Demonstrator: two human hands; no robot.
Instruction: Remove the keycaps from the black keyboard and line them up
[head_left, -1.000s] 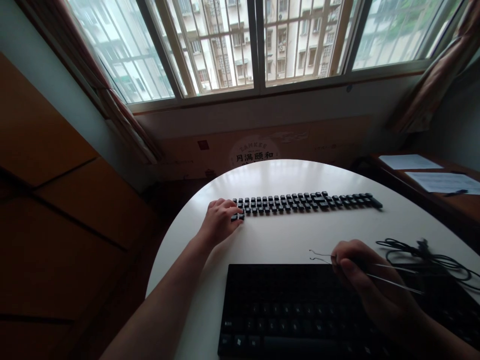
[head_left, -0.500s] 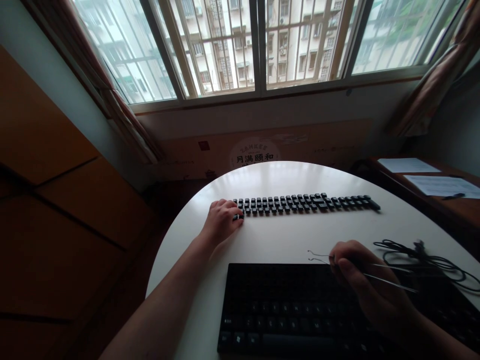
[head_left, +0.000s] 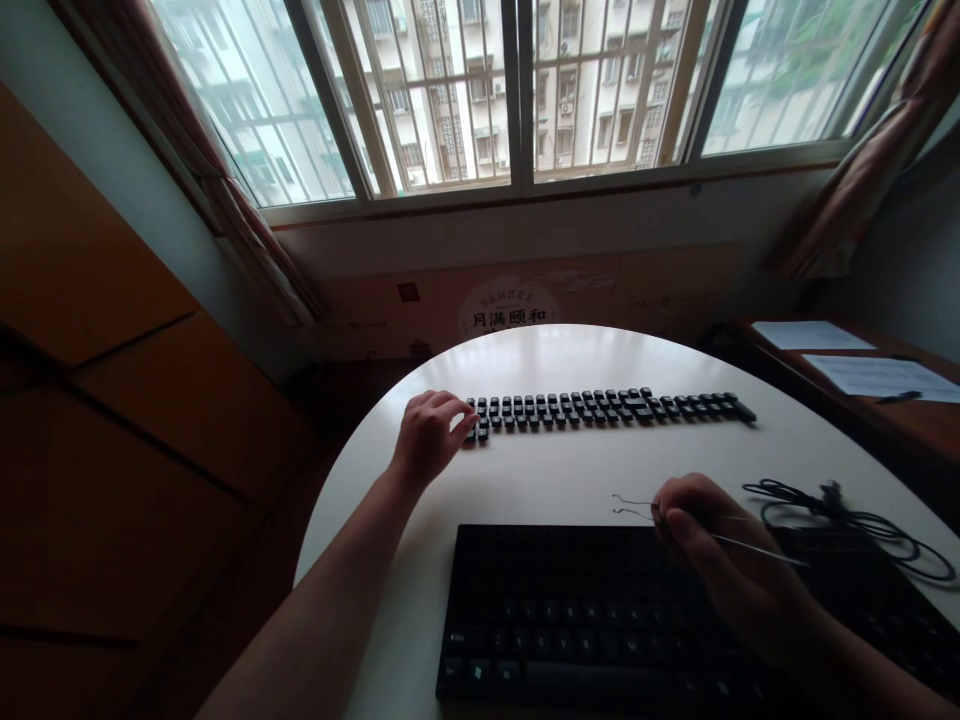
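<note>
My left hand (head_left: 429,432) is at the left end of rows of black keycaps (head_left: 562,410) on the white table. Its thumb and index finger curve together in a pinch at an end keycap, which they partly hide. Two keycaps (head_left: 477,436) sit just below the fingertips. In my right hand (head_left: 709,535) is a wire keycap puller (head_left: 631,506), its two hooked wire ends pointing left. That hand hovers over the black keyboard (head_left: 555,600), whose upper part is bare of keycaps while lower rows still carry them.
A coiled black cable (head_left: 847,515) lies at the right beside the keyboard. The round white table (head_left: 405,560) has a curved edge. A brown side table (head_left: 922,420) at the right holds papers (head_left: 885,376) and a pen. Beyond are a barred window and curtains.
My left hand has shifted slightly left and up, uncovering the two keycaps at the row end. My right hand, holding the keycap puller, has tilted a little and moved slightly left.
</note>
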